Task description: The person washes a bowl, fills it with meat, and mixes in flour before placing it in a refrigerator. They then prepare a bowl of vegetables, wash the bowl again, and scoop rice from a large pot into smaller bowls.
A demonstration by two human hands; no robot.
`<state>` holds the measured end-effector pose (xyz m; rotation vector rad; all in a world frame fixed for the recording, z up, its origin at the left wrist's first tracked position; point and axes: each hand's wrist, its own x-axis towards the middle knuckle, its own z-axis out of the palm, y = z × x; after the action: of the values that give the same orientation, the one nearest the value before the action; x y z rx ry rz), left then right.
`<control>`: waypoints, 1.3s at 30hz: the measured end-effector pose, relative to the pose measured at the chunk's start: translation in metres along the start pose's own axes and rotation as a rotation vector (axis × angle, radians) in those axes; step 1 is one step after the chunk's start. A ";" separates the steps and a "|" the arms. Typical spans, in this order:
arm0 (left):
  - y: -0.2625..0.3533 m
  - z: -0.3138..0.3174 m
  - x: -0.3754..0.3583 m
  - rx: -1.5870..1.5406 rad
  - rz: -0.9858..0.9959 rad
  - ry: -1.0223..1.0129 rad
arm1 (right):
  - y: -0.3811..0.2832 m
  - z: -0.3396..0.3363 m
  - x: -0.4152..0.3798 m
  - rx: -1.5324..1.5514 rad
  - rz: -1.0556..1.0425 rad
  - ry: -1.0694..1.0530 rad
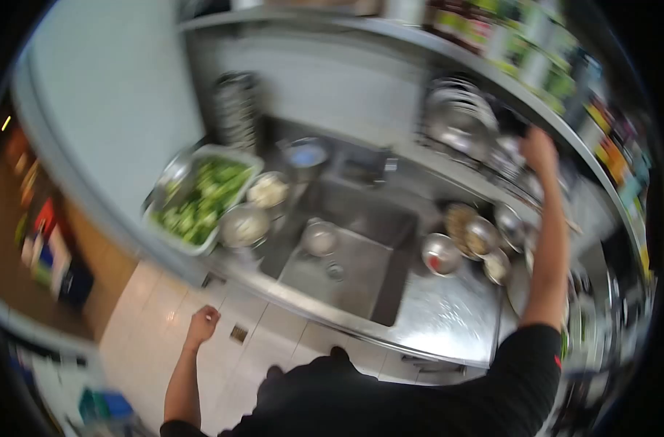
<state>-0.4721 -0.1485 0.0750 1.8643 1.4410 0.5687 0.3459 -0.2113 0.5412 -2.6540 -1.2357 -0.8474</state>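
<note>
My left hand [203,324] hangs over the tiled floor in front of the counter, its fingers curled in and nothing visible in them. Stretched far to the right, my right hand [539,151] is up at the dish rack under the shelf, close to some shiny metal utensils or bowls [508,154]. Blur hides its fingers, so any hold there cannot be made out. Large steel bowls [461,120] stand stacked on the rack just left of it. Between my arms lies a steel sink [339,273] with a small bowl [319,238] inside.
A white tub [193,249] of chopped green vegetables [206,197] stands left of the sink, beside bowls of pale food [268,191]. Several small steel bowls [441,255] crowd the right counter. A faucet [387,167] rises behind the sink. Bottles and packets fill the overhead shelf [390,28].
</note>
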 end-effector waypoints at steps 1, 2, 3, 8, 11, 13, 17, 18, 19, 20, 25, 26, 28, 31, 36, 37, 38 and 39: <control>-0.044 -0.001 -0.037 0.016 -0.169 0.130 | 0.035 0.034 -0.006 -0.048 -0.264 0.416; -0.079 0.002 -0.070 0.034 -0.347 0.271 | 0.048 0.047 -0.011 -0.001 -0.198 0.435; -0.106 0.003 -0.114 0.056 -0.527 0.402 | 0.077 0.058 -0.007 -0.135 0.069 0.045; -0.141 0.023 -0.321 0.462 -1.458 -0.587 | 0.121 0.081 -0.056 -0.724 -0.252 0.611; -0.159 0.018 -0.318 0.336 -1.583 -0.513 | 0.122 0.083 -0.079 -0.569 -0.163 0.806; -0.262 0.033 -0.320 0.001 -1.433 -0.103 | 0.026 0.035 -0.149 -0.459 -0.020 0.904; -0.211 -0.060 -0.170 -0.421 -0.507 0.096 | -0.292 0.037 -0.311 0.527 -0.202 0.604; -0.155 -0.112 -0.128 -0.586 -0.469 0.004 | -0.381 0.053 -0.354 0.580 -0.379 0.506; -0.140 -0.134 -0.097 -0.910 -0.312 -0.046 | -0.473 0.039 -0.403 1.073 -0.257 -0.072; -0.127 -0.151 -0.069 -1.163 -0.216 -0.094 | -0.566 0.026 -0.453 1.402 0.132 -0.542; -0.258 -0.207 0.043 -0.569 -0.035 0.158 | -0.843 0.068 -0.563 1.780 0.219 -2.002; -0.306 -0.231 0.039 -0.196 -0.082 0.327 | -0.887 0.072 -0.566 1.773 0.187 -2.034; -0.355 -0.295 -0.005 -0.069 -0.411 0.327 | -0.963 0.105 -0.570 1.020 -1.026 -1.650; -0.421 -0.350 -0.128 0.002 -1.049 0.470 | -1.104 0.129 -0.595 0.698 -1.938 -0.999; -0.467 -0.350 -0.403 -0.257 -1.798 0.961 | -1.373 -0.032 -0.556 0.355 -1.866 -0.409; -0.468 -0.339 -0.450 -0.272 -1.917 1.030 | -1.438 -0.026 -0.539 0.280 -1.909 0.023; -0.462 -0.334 -0.484 -0.256 -2.019 1.077 | -1.500 -0.012 -0.503 0.309 -1.805 0.164; -0.459 -0.318 -0.516 -0.246 -2.122 1.127 | -1.549 -0.030 -0.477 0.207 -1.808 0.244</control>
<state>-1.1402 -0.4970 -0.0217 -0.9606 2.6758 0.4553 -1.0460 0.4898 0.0961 -0.5845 -3.1099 -0.8569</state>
